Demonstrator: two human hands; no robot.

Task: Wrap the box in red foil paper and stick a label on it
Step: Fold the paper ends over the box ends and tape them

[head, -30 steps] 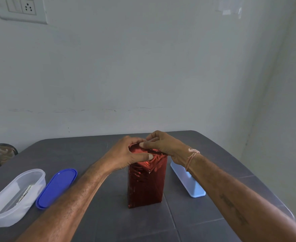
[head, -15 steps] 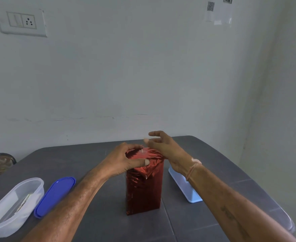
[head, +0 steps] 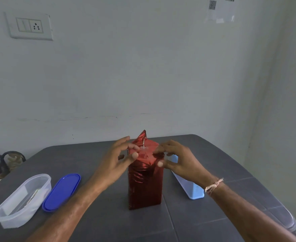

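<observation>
While the foil-wrapped box stands upright, both hands, left and right, flank its top, open, gripping nothing.

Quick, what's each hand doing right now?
Left hand: open, fingers spread beside the top of the red foil-wrapped box.
Right hand: thumb and fingers on the box's top edge.

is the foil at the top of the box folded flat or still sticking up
Partly up. One pointed flap of foil stands above the top of the red-wrapped box, while the rest lies folded flat with a strip of tape on it.
</observation>
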